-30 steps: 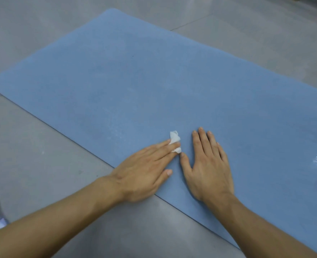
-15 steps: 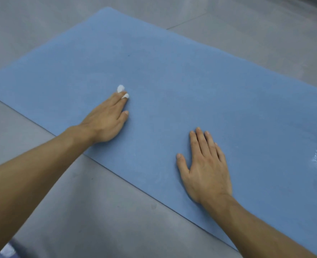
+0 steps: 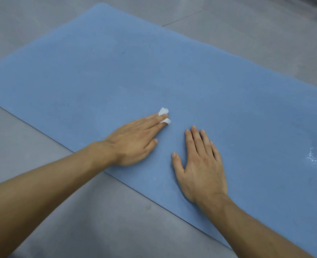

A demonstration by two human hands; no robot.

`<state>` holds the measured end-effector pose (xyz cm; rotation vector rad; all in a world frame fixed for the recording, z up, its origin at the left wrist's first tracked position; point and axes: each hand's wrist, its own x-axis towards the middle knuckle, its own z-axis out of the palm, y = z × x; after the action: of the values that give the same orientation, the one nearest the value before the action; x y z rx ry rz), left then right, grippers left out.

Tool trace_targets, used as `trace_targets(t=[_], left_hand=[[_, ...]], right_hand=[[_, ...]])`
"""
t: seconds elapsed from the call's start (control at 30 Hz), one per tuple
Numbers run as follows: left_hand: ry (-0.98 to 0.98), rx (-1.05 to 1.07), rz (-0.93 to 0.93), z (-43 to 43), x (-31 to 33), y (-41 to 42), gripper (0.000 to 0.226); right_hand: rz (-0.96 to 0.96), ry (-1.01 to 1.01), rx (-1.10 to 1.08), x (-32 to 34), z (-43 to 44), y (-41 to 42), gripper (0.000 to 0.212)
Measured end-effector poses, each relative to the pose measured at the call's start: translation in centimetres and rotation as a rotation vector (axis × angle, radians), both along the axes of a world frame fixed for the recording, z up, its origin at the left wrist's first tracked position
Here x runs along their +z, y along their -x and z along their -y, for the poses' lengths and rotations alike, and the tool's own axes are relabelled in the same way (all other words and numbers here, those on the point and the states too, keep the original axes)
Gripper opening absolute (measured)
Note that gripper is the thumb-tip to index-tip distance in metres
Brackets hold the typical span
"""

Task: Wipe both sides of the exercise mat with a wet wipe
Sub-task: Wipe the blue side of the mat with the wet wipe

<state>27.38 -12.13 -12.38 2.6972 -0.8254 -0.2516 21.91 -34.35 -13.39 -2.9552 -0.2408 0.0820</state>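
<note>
Blue foam exercise mat (image 3: pixel 191 75) lies flat on grey floor (image 3: pixel 42 174). Our left hand (image 3: pixel 133 144) presses a white wet wipe (image 3: pixel 163 111) under straight fingers (image 3: pixel 150 122); right hand (image 3: pixel 200 168) flat, empty, anchors it. We should overlap strokes.

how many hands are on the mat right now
2. The left hand presses the wet wipe onto the mat with its fingers; the right hand lies flat just right of it.

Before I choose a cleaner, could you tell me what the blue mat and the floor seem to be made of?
Blue mat: likely foam or rubber, matte, finely textured, thin edge. Floor: seemingly grey tile or concrete, smooth with faint sheen and a joint line.
</note>
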Motion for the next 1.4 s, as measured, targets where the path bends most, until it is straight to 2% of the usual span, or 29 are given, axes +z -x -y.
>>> trace_targets(t=[0.13,0.37,0.5,1.13,1.4], left_hand=[[-0.041,0.083,0.029,-2.5,-0.1,-3.8,0.074],[-0.068,0.484,0.019,-10.3,0.2,-7.9,0.062],[-0.046,0.581,-0.028,-10.8,0.4,-8.5,0.06],[-0.023,0.143,-0.079,3.5,0.8,-2.9,0.068],[-0.073,-0.007,-0.105,5.2,1.5,0.4,0.071]], right_hand=[[0.001,-0.003,0.003,0.1,0.0,0.1,0.078],[-0.009,0.001,0.011,0.2,0.0,0.1,0.078],[-0.008,0.001,0.012,0.1,0.0,0.0,0.078],[0.007,-0.022,0.027,-0.1,0.2,0.1,0.079],[-0.073,-0.058,0.124,-0.1,1.7,0.2,0.083]])
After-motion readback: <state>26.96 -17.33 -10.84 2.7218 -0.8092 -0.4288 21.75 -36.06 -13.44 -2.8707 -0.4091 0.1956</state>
